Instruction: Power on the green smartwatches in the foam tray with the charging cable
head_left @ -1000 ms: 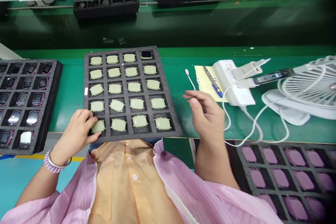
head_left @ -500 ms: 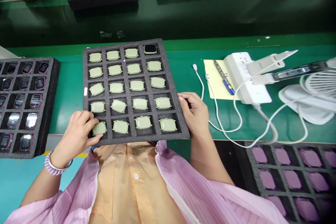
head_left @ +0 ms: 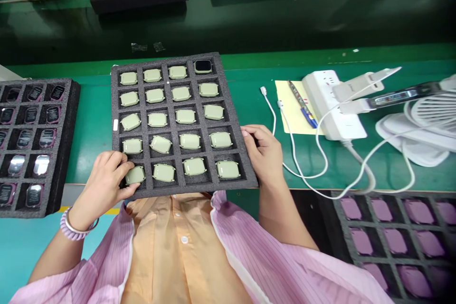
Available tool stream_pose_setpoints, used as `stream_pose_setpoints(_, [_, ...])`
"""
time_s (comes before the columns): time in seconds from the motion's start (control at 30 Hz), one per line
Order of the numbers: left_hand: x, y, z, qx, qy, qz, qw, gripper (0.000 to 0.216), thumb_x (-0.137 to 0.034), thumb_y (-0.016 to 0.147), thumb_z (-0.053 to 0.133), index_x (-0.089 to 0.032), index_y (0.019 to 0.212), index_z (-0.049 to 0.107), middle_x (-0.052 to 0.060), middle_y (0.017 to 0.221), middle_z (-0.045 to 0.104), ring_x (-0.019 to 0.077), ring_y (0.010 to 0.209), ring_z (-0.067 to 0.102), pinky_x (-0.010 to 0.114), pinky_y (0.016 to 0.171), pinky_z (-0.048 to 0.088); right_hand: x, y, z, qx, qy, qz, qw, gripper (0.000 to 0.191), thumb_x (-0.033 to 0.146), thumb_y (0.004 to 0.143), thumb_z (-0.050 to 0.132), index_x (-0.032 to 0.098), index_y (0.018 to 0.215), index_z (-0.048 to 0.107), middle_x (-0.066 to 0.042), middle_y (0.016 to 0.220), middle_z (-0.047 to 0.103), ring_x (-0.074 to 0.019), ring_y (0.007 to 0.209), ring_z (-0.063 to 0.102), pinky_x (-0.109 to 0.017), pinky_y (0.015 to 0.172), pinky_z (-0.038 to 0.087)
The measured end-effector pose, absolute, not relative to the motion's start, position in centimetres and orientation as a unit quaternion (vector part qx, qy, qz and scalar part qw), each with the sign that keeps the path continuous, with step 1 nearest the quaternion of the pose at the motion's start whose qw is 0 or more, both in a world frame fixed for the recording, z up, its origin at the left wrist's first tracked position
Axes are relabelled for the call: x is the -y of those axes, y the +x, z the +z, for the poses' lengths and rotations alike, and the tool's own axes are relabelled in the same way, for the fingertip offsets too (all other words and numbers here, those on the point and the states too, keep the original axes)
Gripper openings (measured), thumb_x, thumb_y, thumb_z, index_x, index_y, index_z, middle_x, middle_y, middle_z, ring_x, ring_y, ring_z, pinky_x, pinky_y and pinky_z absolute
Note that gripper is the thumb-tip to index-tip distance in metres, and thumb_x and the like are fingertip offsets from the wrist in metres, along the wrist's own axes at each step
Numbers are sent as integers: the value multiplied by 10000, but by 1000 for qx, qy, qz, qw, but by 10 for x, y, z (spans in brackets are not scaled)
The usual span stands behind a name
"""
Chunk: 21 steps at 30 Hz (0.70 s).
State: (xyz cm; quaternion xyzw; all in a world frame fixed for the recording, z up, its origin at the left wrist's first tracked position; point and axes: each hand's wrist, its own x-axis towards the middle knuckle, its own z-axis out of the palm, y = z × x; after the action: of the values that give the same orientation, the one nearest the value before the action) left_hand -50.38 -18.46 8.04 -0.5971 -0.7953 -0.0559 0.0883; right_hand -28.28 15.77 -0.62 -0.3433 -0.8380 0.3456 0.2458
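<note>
The near zone is occupied by the operator's purple striped shirt (head_left: pixel 245 242) and, at near right, a tray of purple cases (head_left: pixel 377 224) set below the desk (head_left: pixel 94 126). The left hand (head_left: pixel 109 178) is partly closed over the near-left corner of the foam tray (head_left: pixel 226 95); its thumb and index finger lie about the near-left green case (head_left: pixel 135 175), but whether they pinch it cannot be told. The right hand (head_left: pixel 262 152) is curled against the right edge of the same tray, holding it, fingertips partly hidden. The foam tray lies at the near edge of the desk, with twenty compartments in five rows of four, each occupied. The far-right compartment contains a watch (head_left: pixel 203 66) with its dark screen up. To the left is a second foam tray (head_left: pixel 64 128). To the right are white cables (head_left: pixel 272 109), yellow paper (head_left: pixel 287 121) bearing a pen (head_left: pixel 302 103), a power strip (head_left: pixel 324 85) and a white fan (head_left: pixel 436 107). Farthest stands a black tray (head_left: pixel 140 2).
</note>
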Motion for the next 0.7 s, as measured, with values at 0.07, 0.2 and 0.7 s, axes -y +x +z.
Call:
stream_pose_setpoints(0.07, [184,-504,80,792,-601,-60,91,332,-485,791,730,-201,952,790,-13,1082,574,-52,1081,262,89,1018,180,-158,-284,-7,837,-341,347,249,697,703,973,427,103,1078,765,-76,1101,608,61,1012,549,-64,949,476])
stream_pose_setpoints(0.2, [183,-504,80,790,-602,-62,99,335,-481,793,727,-191,950,787,-11,1086,577,-40,1084,267,95,999,171,-159,-288,-8,832,-341,348,264,725,721,962,423,84,1063,754,-88,1099,609,52,1016,556,-69,954,480])
stream_pose_setpoints(0.7, [242,-500,33,744,-620,-145,200,561,-411,834,697,-176,1322,552,-46,1466,465,73,1656,270,311,1497,199,-78,-216,26,686,-478,545,57,1418,1098,691,419,34,1624,345,-130,941,608,-18,735,594,-95,647,473])
